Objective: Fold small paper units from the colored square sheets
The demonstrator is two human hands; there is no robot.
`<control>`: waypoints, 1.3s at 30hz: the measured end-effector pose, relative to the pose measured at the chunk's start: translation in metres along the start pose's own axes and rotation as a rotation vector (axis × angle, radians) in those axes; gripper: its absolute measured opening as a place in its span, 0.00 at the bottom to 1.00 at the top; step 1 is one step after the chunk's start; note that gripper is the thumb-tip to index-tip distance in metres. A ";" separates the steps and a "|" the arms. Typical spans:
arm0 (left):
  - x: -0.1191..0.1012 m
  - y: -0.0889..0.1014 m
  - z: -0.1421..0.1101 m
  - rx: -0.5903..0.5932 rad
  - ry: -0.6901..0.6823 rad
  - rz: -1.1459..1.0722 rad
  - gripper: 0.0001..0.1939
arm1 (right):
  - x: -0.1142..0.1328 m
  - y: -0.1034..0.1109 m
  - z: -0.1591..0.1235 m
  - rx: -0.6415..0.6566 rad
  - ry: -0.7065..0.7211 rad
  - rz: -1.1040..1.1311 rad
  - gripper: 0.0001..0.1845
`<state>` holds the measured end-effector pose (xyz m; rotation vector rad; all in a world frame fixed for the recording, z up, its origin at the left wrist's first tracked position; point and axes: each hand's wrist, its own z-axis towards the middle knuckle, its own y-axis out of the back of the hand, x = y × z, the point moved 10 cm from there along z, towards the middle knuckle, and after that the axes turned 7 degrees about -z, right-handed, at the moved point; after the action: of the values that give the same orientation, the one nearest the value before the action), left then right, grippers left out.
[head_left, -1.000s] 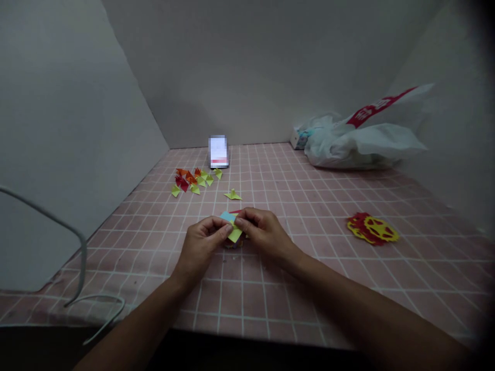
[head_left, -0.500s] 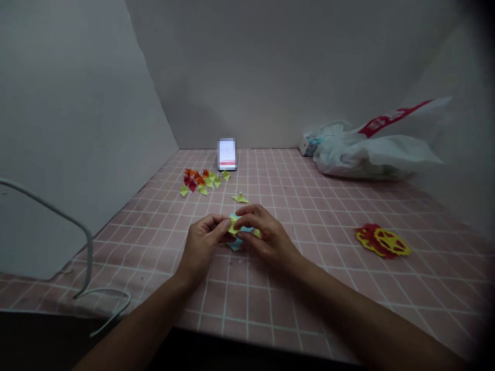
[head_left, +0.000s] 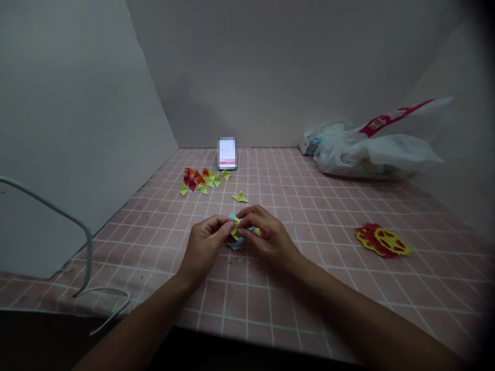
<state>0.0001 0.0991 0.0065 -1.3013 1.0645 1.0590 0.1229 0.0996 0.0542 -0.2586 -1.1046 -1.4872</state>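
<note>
Between my two hands is a small folded piece of yellow paper (head_left: 235, 230). The thumb and fingers of my left hand (head_left: 204, 241) pinch its left side. My right hand (head_left: 266, 234) grips its right side with thumb and fingertips, which partly cover it. Blue paper (head_left: 235, 245) shows beneath the hands, lying on the table, with bits of yellow at its edge. Just beyond my hands lies a yellow folded paper piece (head_left: 240, 197) with spread points. Farther off to the left is a loose group of yellow folded papers (head_left: 209, 182), orange ones (head_left: 198, 177) and red ones (head_left: 192, 184).
A phone (head_left: 227, 153) with a lit screen stands near the back wall. At the back right lies a white plastic bag (head_left: 363, 154) beside a small box (head_left: 308, 145). Red and yellow cut-outs (head_left: 382, 241) rest on the right. A pale cable (head_left: 87, 247) curves over the left front edge.
Both hands have drawn closer together on the yellow paper, the left moving slightly right. My right fingers have closed onto the paper. Everything else on the table stays put.
</note>
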 end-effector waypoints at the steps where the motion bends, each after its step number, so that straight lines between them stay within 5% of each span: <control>1: 0.001 -0.001 0.000 0.012 0.002 -0.001 0.09 | 0.001 0.000 0.000 -0.004 0.003 -0.012 0.07; 17: -0.008 -0.010 -0.003 0.082 -0.047 0.048 0.07 | 0.013 0.000 -0.003 -0.009 0.066 -0.221 0.08; 28: -0.001 -0.012 -0.003 0.115 -0.010 -0.061 0.13 | 0.004 0.010 -0.001 -0.094 -0.026 -0.025 0.08; 39: 0.000 -0.004 0.000 0.035 -0.016 -0.075 0.09 | -0.004 0.011 -0.001 -0.101 -0.083 0.009 0.08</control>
<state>0.0042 0.0987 0.0074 -1.2922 1.0101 0.9890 0.1342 0.1028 0.0562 -0.3982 -1.0945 -1.5377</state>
